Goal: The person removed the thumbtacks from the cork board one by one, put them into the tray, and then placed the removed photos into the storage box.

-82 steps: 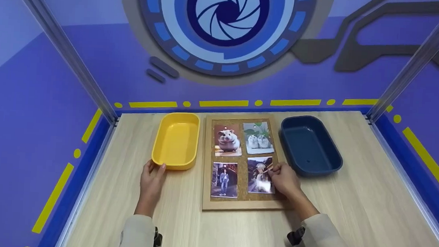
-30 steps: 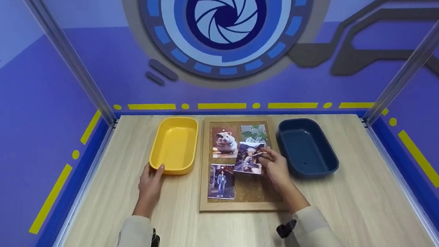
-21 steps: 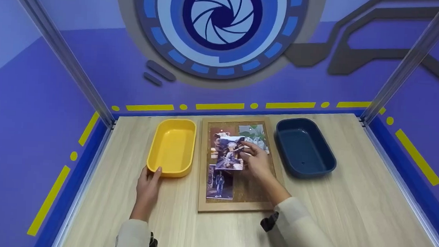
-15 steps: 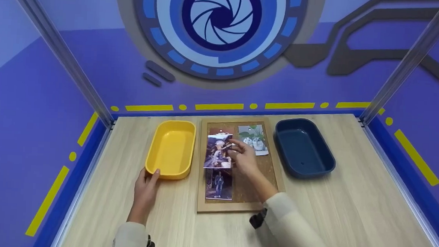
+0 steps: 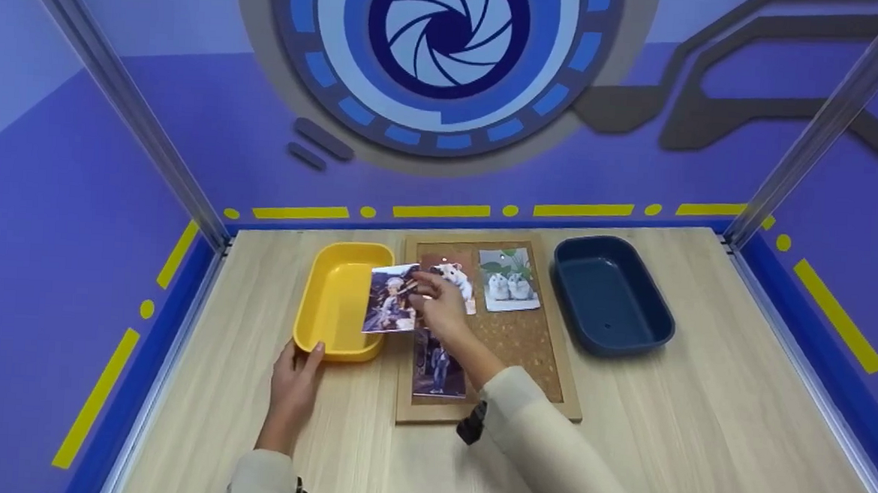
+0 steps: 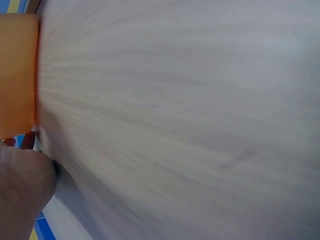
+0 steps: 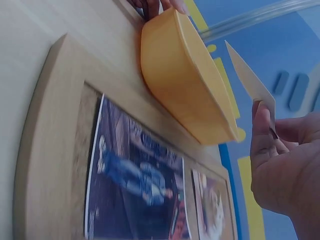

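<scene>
Blue-purple wall panels (image 5: 190,121) fill the upper frame and both sides, and below them spreads my wood-grain tabletop (image 5: 700,425). In the middle of the frame lies the wood-framed corkboard (image 5: 516,356). Right of centre, beside the board, sits the navy blue tray (image 5: 606,293); left of centre is the yellow tray (image 5: 335,294).

My left hand (image 5: 293,382) is at the yellow tray's lower-left corner, thumb over the rim and fingers bent against the outside, holding it. My right hand (image 5: 442,307) crosses the board's left side, thumb and fingers pinched together on the right edge of a glossy photo print of a figure in a pale hat (image 5: 389,300). That print is in the air, tilted, covering part of the yellow tray's right rim.

Three prints are left on the cork: the single hamster photo (image 5: 464,278) at upper left, partly behind my fingers; the two-hamster photo with leaves (image 5: 510,288) at upper right; and the denim-outfit photo (image 5: 440,367) at lower left. The lower-right quarter shows cork, so I judge one of four is off and not yet let go. The smallest things are pale dots, perhaps pin heads (image 5: 502,256), atop both hamster prints.
</scene>
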Demonstrator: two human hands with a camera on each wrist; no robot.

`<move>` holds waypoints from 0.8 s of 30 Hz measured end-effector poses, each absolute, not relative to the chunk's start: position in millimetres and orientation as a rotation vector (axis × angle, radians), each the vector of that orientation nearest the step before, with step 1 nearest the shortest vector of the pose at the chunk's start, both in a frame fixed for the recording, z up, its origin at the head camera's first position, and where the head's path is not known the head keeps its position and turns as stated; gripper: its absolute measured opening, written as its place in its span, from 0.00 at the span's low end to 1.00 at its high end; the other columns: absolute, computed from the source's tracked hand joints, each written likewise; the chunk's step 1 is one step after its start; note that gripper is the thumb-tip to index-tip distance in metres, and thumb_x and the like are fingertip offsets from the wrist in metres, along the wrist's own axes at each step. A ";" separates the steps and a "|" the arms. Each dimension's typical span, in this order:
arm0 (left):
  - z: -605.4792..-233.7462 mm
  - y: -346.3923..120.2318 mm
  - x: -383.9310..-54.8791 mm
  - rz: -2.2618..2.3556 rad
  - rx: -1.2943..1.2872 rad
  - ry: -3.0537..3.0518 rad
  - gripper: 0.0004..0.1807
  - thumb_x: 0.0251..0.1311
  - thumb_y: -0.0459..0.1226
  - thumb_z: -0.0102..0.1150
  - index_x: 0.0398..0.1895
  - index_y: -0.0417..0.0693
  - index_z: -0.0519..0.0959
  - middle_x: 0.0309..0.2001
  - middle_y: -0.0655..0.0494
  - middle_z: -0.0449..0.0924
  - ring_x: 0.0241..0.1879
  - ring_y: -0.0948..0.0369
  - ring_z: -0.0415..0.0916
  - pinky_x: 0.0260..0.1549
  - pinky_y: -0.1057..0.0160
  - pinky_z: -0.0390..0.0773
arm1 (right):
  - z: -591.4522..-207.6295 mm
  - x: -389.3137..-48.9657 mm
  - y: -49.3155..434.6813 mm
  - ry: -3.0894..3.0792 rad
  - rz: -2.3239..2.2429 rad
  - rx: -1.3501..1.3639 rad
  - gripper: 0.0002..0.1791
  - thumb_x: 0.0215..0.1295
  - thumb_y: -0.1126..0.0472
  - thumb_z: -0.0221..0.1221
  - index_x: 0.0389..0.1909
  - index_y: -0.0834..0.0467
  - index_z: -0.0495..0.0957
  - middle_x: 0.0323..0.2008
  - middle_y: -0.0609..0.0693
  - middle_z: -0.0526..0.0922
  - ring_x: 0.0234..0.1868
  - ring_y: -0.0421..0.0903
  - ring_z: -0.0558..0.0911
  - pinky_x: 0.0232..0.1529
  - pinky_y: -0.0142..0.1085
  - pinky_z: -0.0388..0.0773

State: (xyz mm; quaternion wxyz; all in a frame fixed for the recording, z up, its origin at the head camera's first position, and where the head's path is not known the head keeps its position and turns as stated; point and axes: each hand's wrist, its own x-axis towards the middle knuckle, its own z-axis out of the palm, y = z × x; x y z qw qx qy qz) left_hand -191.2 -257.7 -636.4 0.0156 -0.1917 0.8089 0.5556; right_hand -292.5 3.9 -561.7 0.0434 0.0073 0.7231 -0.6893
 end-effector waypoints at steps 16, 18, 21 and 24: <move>-637.9 -254.8 -194.7 1.496 -0.594 2.703 0.51 0.75 0.69 0.47 0.86 0.44 0.53 0.83 0.39 0.58 0.84 0.41 0.51 0.84 0.35 0.45 | -568.2 -300.2 -56.3 2.409 -1.847 -0.101 0.26 0.67 0.75 0.63 0.66 0.61 0.82 0.50 0.62 0.91 0.44 0.48 0.90 0.32 0.31 0.87; -638.9 -254.6 -194.7 1.472 -0.585 2.727 0.50 0.75 0.68 0.48 0.85 0.43 0.54 0.82 0.38 0.59 0.83 0.40 0.52 0.83 0.34 0.43 | -569.2 -298.7 -63.6 2.492 -1.747 -0.131 0.25 0.68 0.73 0.63 0.66 0.60 0.82 0.51 0.61 0.91 0.45 0.47 0.90 0.30 0.31 0.87; -640.5 -254.5 -194.9 1.452 -0.585 2.737 0.51 0.74 0.68 0.49 0.85 0.42 0.54 0.82 0.38 0.59 0.83 0.40 0.51 0.83 0.34 0.41 | -570.5 -297.8 -71.4 2.563 -1.644 -0.162 0.24 0.69 0.71 0.64 0.66 0.62 0.82 0.50 0.60 0.91 0.45 0.47 0.89 0.31 0.29 0.85; -642.0 -254.3 -195.2 1.449 -0.601 2.710 0.54 0.72 0.71 0.49 0.85 0.42 0.53 0.84 0.39 0.57 0.85 0.40 0.49 0.84 0.34 0.39 | -570.9 -298.9 -74.8 2.558 -1.635 -0.179 0.23 0.68 0.72 0.64 0.64 0.66 0.81 0.48 0.62 0.91 0.42 0.48 0.88 0.32 0.30 0.85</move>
